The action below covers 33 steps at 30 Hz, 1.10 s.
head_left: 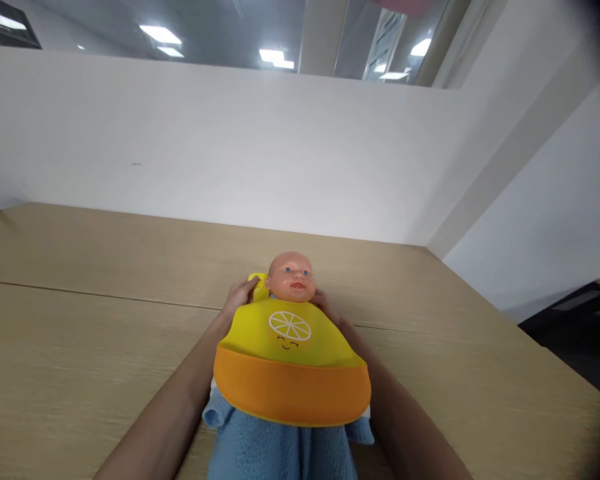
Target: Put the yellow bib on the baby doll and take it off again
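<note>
A baby doll (pixel 291 275) in fuzzy blue clothes (pixel 275 450) lies face up on the table. Over its chest is a silicone bib (pixel 253 333), yellow on top with a smiling lemon slice and an orange catch pocket along the bottom. My left hand (pixel 239 295) pinches the bib's yellow neck strap, which sticks out beside the doll's head. On the other side, my right hand (pixel 326 303) reaches in behind the doll's neck. Its fingertips are hidden by the head and bib, so what they hold does not show.
The wooden table (pixel 105 347) has a seam running across it. A white wall (pixel 230 147) rises behind, with glass above it. At the right, beyond the table edge, stands a black object (pixel 575 333).
</note>
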Available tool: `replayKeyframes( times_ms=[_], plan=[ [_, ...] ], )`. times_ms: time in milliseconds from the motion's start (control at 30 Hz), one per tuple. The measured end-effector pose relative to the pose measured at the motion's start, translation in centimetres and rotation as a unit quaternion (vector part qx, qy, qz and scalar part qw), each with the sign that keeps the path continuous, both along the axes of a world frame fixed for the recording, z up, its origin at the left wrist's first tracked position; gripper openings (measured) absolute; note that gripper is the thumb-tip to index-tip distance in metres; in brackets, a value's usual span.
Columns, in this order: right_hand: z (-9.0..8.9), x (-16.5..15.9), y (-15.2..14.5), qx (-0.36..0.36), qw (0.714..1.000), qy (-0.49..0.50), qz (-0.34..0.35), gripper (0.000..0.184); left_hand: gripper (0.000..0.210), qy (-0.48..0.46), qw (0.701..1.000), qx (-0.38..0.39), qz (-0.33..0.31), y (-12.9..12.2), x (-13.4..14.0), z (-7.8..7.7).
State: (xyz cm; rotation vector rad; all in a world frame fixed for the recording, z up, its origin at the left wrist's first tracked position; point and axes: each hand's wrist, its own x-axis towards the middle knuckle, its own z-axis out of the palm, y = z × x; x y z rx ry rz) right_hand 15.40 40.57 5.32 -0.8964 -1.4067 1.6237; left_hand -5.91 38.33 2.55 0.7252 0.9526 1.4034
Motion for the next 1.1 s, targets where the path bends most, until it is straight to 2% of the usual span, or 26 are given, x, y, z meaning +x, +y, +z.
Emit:
replayKeyframes(
  times_ms=[300,400,600,800,967,1100],
  plan=[
    [-0.13,-0.25,-0.08,-0.057,0.997,0.044,-0.017,0.029,0.036,0.041,0.998,-0.013,0.049,-0.13,0.09,0.83],
    [-0.15,-0.26,-0.09,-0.071,0.996,0.057,-0.001,0.031,0.047,0.036,0.996,-0.017,0.081,-0.05,0.06,0.92],
    [0.06,-0.49,-0.3,-0.1,0.992,0.075,0.006,0.027,0.043,0.035,0.999,-0.002,0.025,0.0,-0.22,0.46],
    [0.2,-0.56,-0.46,-0.092,0.992,0.087,0.027,0.03,0.04,0.07,0.997,-0.022,0.024,-0.06,-0.35,0.27],
    [0.11,-0.52,-0.43,-0.1,0.992,0.08,0.013,0.028,0.045,0.065,0.998,0.003,0.026,-0.17,-0.48,0.41],
    [0.27,-0.49,-0.59,-0.084,0.993,0.08,0.028,0.032,0.045,0.067,0.997,0.004,0.024,-0.21,-0.59,0.66]
  ],
)
